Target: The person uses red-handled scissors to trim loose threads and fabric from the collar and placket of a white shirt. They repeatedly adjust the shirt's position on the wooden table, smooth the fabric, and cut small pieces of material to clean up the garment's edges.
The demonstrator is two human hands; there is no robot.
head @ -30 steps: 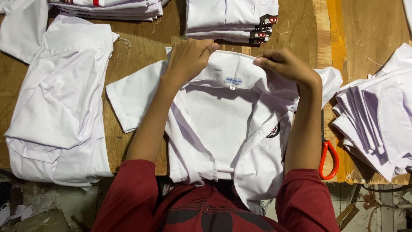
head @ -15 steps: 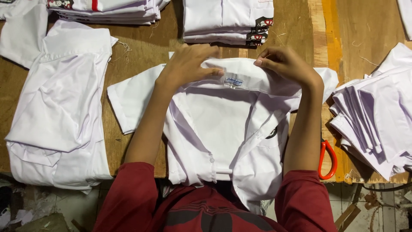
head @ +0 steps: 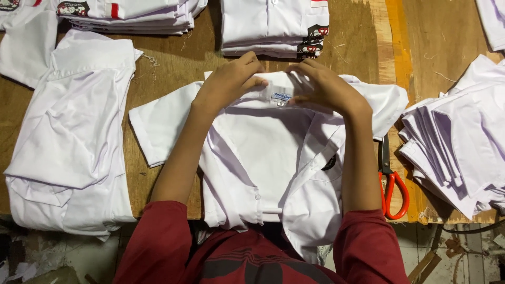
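Left hand (head: pixel 229 84) and right hand (head: pixel 326 89) pinch the white shirt (head: pixel 273 158) collar, palms down.

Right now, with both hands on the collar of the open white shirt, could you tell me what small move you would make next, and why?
Probably press the collar flat and square. The left hand and right hand both pinch it beside the neck label, and the white shirt lies open, its front panels spread and rumpled on the wooden table.

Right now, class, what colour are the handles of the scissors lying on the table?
Red-orange, on the scissors, seen in the head view.
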